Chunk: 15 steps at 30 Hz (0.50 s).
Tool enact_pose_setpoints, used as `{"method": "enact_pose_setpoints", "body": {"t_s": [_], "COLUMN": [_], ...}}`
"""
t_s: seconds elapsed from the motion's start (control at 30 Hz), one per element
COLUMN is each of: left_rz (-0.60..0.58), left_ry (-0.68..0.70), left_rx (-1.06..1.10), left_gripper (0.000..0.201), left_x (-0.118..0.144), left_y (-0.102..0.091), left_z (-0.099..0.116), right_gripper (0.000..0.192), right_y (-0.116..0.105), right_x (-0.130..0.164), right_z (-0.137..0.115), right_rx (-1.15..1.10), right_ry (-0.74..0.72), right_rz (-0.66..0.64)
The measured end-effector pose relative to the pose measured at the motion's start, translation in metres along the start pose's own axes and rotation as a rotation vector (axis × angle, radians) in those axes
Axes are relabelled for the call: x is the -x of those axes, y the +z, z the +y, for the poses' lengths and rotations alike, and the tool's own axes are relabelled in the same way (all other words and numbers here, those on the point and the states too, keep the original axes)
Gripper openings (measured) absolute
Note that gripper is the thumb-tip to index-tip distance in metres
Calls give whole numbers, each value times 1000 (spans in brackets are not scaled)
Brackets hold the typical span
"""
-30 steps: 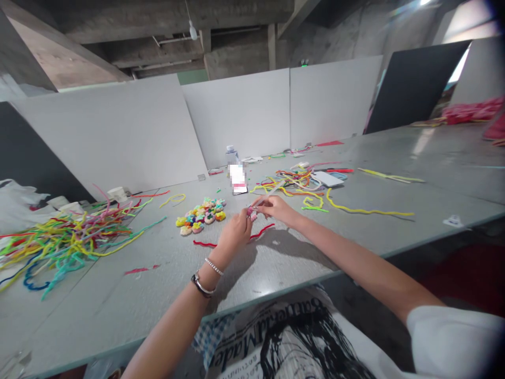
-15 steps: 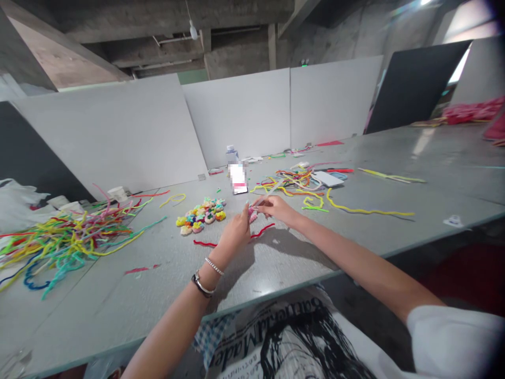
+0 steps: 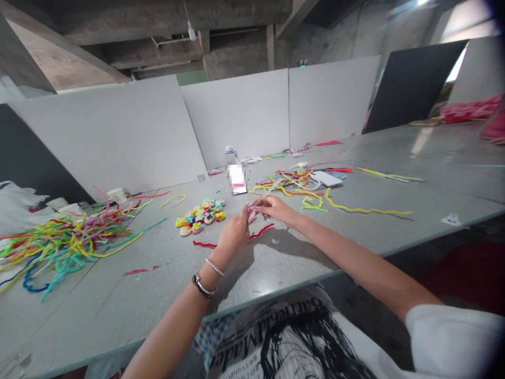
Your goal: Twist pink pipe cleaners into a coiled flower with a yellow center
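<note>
My left hand (image 3: 235,230) is closed on a small pink pipe cleaner piece (image 3: 251,217), most of it covered by the fingers. Close against it, my right hand (image 3: 277,209) pinches a pale, straight strip (image 3: 272,188) whose far end points away to the right. Whether the strip is a pipe cleaner I cannot tell. Both hands are just above the grey table (image 3: 300,268). Beneath my left hand lies a red pipe cleaner (image 3: 263,231). Left of the hands sits a cluster of small colourful flower shapes (image 3: 203,215).
A phone (image 3: 238,179) stands upright ahead, with a bottle (image 3: 231,153) behind it. A tangled heap of pipe cleaners (image 3: 79,231) covers the left side. More loose pipe cleaners (image 3: 294,179) lie to the right beside a white flat object (image 3: 326,179). White panels (image 3: 236,113) border the back.
The strip in my right hand has shifted slightly in angle. Otherwise both hands keep the same pose and place, and the view has moved only a little.
</note>
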<state>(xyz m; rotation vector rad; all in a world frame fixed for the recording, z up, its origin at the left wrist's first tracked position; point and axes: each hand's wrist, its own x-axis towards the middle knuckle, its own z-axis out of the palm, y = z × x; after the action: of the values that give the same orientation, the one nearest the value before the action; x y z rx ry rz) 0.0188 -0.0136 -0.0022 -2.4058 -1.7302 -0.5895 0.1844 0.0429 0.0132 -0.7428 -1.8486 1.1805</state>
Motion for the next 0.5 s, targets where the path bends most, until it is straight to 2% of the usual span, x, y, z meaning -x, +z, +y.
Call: {"method": "enact_pose_setpoints", "body": {"t_s": [0.13,0.27,0.5], "left_rz": [39,100,98], "left_ry": [11,71,-23], "left_rx": [20,156,461], "left_gripper": [38,39,35], "left_x": [1,0,-3], "left_y": [1,-2,-4], "left_z": [1,3,2], "right_gripper": [26,27,24], "right_y": [0,1,-1], "right_x": [0,1,2], "right_z": [0,-3,0], "right_rx": [-12,-3,-5], "right_ry": [-5,-25,-87], "right_rz": [6,35,48]}}
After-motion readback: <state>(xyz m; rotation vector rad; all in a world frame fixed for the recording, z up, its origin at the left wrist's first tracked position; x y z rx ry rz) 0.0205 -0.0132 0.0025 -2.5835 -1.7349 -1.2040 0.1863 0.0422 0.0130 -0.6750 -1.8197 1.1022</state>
